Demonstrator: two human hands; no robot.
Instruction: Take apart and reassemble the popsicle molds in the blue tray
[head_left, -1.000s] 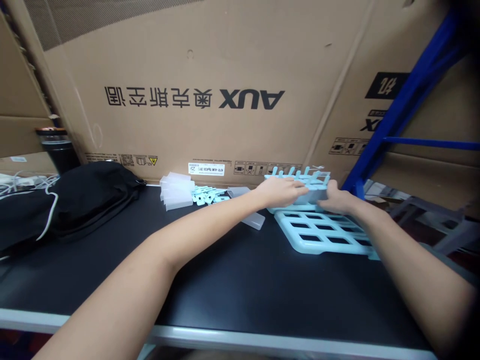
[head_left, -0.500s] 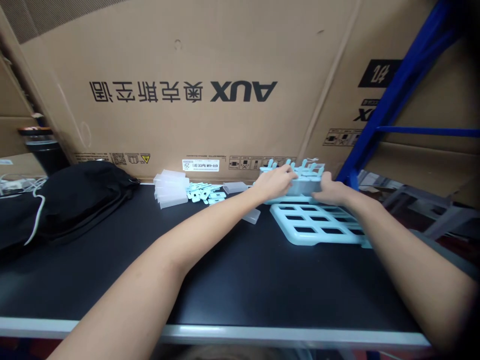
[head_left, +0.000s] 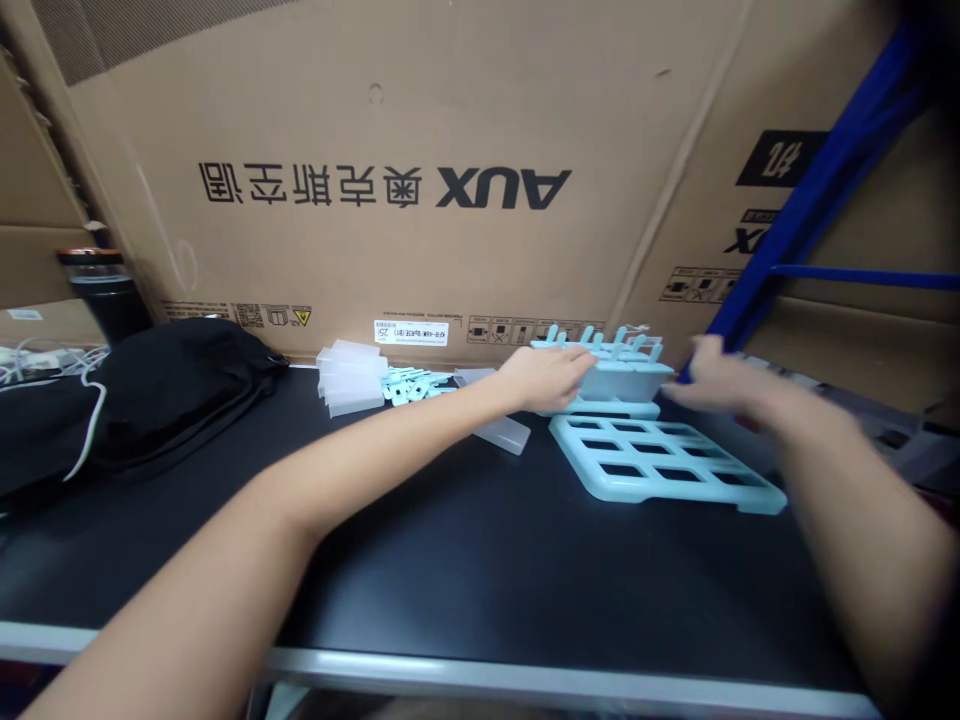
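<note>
A light-blue and translucent ice pop mold (head_left: 626, 383) with several upright blue sticks stands at the back right on a blue base. My left hand (head_left: 551, 378) rests against its left end, fingers over the near corner; the thumb is partly hidden. Just right of the mold, my right hand (head_left: 716, 380) is apart from it, blurred, with thumb and fingers spread and nothing in them. In front lies a light-blue rack (head_left: 660, 465) with rectangular openings. Left of my left hand lie a loose translucent mold cup (head_left: 504, 434) and a pile of blue sticks (head_left: 411, 385).
Stacked translucent cups (head_left: 351, 378) sit beside the sticks. A black bag (head_left: 180, 390) and a dark bottle (head_left: 109, 295) are at the left. A large cardboard box (head_left: 360, 250) backs the black table (head_left: 450, 570). A blue metal frame (head_left: 810, 200) rises at the right.
My right hand has let go of the mold and moved off to the right. My left hand has shifted from its top to its left end. The view has shifted slightly.
</note>
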